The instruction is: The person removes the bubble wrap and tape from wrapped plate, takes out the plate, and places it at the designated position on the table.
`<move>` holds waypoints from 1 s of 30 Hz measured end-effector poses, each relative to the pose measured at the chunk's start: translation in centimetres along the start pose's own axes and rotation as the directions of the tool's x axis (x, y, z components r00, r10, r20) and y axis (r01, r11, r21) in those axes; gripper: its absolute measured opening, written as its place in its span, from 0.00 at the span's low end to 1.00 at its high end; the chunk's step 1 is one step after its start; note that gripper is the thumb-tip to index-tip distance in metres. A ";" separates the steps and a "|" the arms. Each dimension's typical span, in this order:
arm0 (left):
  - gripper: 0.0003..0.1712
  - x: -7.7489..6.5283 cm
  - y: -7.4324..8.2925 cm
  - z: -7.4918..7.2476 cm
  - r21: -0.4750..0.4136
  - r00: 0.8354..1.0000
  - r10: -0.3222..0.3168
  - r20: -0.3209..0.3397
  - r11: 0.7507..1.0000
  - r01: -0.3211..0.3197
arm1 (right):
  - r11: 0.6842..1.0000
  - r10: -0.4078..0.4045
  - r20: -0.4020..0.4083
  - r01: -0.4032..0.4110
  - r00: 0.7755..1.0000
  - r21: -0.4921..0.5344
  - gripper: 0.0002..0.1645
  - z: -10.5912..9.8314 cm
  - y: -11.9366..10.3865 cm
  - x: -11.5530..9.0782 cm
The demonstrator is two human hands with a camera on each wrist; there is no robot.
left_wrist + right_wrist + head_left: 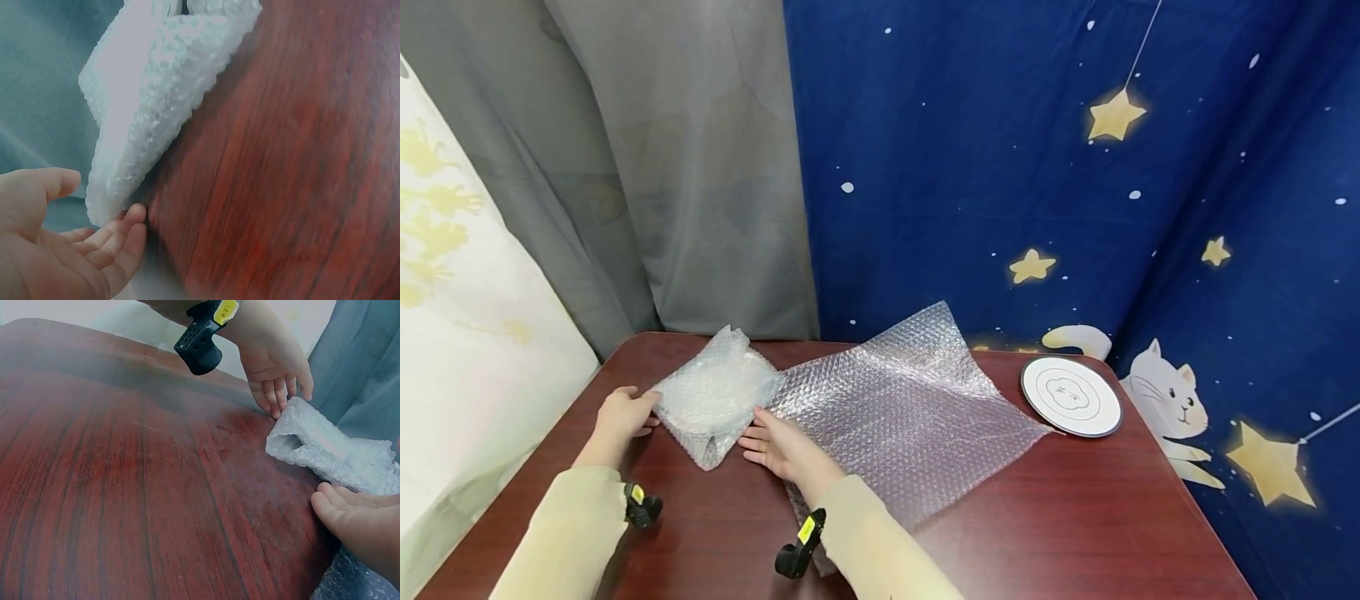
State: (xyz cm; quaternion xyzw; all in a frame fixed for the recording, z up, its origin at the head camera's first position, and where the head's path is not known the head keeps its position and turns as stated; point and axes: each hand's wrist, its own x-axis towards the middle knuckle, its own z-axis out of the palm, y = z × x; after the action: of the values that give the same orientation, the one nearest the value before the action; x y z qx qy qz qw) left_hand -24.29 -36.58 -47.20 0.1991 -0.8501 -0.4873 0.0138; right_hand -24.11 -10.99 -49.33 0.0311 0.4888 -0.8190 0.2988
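Observation:
A bubble-wrapped bundle (715,392) lies at the table's left rear, its contents blurred by the wrap. At its left corner is my left hand (621,421). The left wrist view has that hand's fingertips (134,215) at the tip of the wrap, with the thumb standing apart from it. On the bundle's right side, my right hand (786,450) holds its fingers nearly straight along the edge; in the right wrist view, fingers (331,503) lie close beside the wrap (337,450). Right of the bundle spreads a flat sheet of bubble wrap (887,417), partly beneath my right forearm.
A white plate (1071,396) with a dark rim sits at the right rear of the reddish-brown table (1037,525), near the sheet's right corner. Behind the table hang a grey curtain (715,167) and a blue star-patterned curtain (940,167).

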 end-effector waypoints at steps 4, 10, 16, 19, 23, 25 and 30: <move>0.43 0.2 0.1 0.4 -0.090 0.999 -0.050 -0.007 0.995 0.049 | 1.000 -0.003 0.003 0.003 1.000 -0.020 0.37 0.1 -0.1 -0.1; 0.43 0.3 0.0 0.8 -0.173 0.996 -0.088 -0.013 0.981 0.085 | 0.999 -0.004 -0.003 0.004 1.000 -0.039 0.36 0.2 -0.2 -0.1; 0.41 0.3 -0.2 1.0 -0.172 0.995 -0.095 -0.019 0.981 0.090 | 0.999 -0.002 0.007 0.002 1.000 -0.046 0.36 0.1 -0.2 0.0; 0.37 0.3 -0.3 1.1 -0.160 0.995 -0.090 -0.040 0.984 0.083 | 0.999 -0.007 0.024 0.008 1.000 -0.049 0.36 0.1 -0.2 0.1; 0.30 0.2 -0.3 1.1 -0.137 0.996 -0.075 -0.055 0.988 0.067 | 0.998 -0.019 0.045 0.021 0.999 -0.059 0.37 0.2 -0.2 0.2; 0.29 0.1 -0.3 1.1 -0.133 0.996 -0.071 -0.046 0.989 0.065 | 0.998 -0.022 0.050 0.025 0.999 -0.065 0.36 0.2 -0.3 0.2; 0.31 0.2 -0.5 0.6 -0.158 0.998 -0.058 -0.009 0.986 0.056 | 0.997 -0.028 0.064 0.032 0.998 -0.071 0.37 0.3 -0.7 0.0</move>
State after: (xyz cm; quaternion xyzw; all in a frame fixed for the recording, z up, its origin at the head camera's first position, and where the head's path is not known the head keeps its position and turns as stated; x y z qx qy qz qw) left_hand -24.44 -36.36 -47.99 0.2252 -0.8026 -0.5520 0.0214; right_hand -24.39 -11.00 -48.62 -0.0129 0.5089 -0.8058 0.3026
